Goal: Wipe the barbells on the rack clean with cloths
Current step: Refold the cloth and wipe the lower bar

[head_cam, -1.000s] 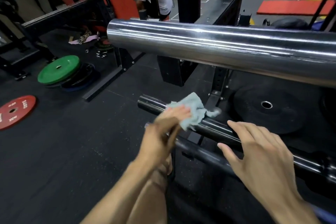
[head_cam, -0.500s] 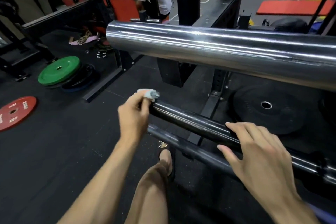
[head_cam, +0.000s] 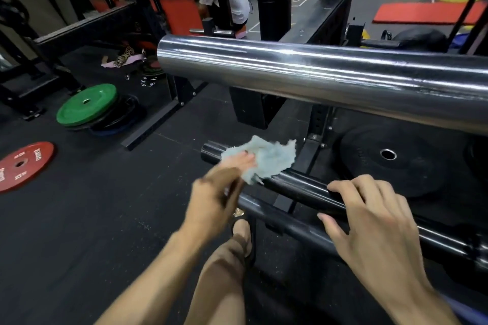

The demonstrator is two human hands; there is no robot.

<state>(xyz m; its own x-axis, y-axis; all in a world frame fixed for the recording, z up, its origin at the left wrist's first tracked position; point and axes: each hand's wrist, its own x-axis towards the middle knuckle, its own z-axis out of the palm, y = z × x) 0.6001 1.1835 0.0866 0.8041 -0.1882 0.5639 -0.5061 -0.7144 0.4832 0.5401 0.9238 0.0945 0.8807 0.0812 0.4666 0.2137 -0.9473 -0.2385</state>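
A pale blue cloth [head_cam: 266, 158] lies over the dark barbell sleeve [head_cam: 303, 187] on the low rack. My left hand [head_cam: 219, 192], blurred with motion, holds the cloth against that sleeve a little in from its left end. My right hand [head_cam: 369, 221] rests on the same sleeve further right, fingers curled over the top. A second dark bar [head_cam: 285, 224] runs just below and nearer to me. A thick chrome barbell sleeve [head_cam: 317, 79] crosses the view above both.
Black rack uprights [head_cam: 317, 124] stand behind the bars. A black plate [head_cam: 388, 158] lies on the floor at right, a green plate stack [head_cam: 87, 105] and a red plate [head_cam: 23, 163] at left. A person in a white shirt [head_cam: 227, 0] is at the back. My leg and foot [head_cam: 232, 258] are below.
My left hand slid the cloth from the sleeve's left end back to the right along the bar. My right hand has stayed on the bar.
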